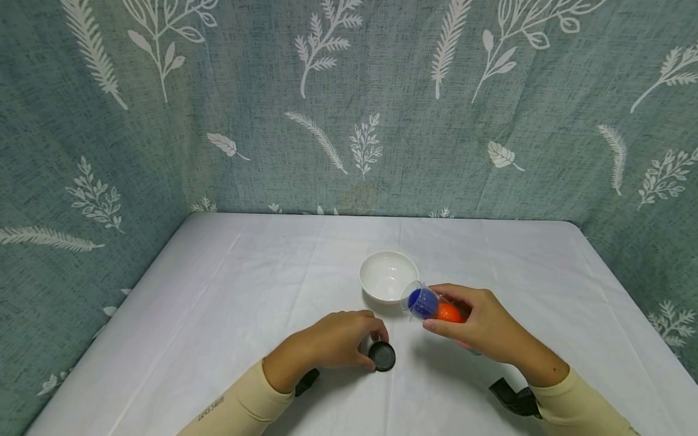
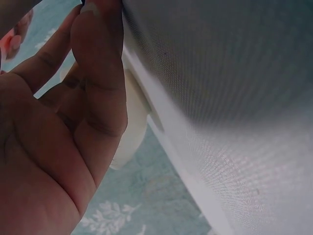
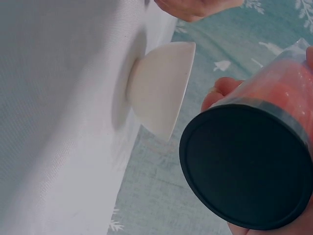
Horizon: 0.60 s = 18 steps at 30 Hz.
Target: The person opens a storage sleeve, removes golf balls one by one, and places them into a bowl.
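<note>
My right hand [image 1: 487,324] grips a clear plastic jar [image 3: 279,78] with its fingers and thumb. The jar lies tilted, its uncovered mouth pointing left beside the bowl. A blue ball [image 1: 423,303] sits near the mouth, with an orange ball [image 1: 449,312] behind it and something reddish farther back. The jar's dark round base [image 3: 247,166] faces the right wrist camera. My left hand [image 1: 339,339] pinches a round black lid [image 1: 383,357] between thumb and fingers, low over the table. That lid is mostly hidden in the left wrist view.
A white bowl [image 1: 388,275] stands upright just beyond the jar's mouth, and its visible inside holds nothing. White cloth covers the table [image 1: 262,266]. Green leaf-patterned curtains [image 1: 349,151] rise behind and beside it.
</note>
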Available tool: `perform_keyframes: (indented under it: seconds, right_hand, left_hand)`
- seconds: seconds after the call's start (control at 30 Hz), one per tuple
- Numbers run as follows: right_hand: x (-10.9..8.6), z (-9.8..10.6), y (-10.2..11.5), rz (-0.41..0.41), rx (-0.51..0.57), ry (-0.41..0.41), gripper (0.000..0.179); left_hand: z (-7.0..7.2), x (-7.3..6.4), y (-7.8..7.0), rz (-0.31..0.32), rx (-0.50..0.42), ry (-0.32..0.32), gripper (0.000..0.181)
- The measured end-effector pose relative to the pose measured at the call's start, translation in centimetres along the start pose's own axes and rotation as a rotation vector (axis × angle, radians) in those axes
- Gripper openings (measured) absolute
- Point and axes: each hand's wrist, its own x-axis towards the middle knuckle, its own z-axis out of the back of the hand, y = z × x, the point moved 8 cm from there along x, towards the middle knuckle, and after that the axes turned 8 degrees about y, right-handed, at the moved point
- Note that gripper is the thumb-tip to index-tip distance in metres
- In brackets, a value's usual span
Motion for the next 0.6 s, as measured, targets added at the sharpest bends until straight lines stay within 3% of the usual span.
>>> perform_keyframes:
  seconds: [0.6]
  right_hand:
    - [-0.03, -0.02, -0.01, -0.020, -0.007, 0.004, 0.052]
  left_hand:
    - [0.25, 0.03, 0.17, -0.002, -0.037, 0.013, 0.041]
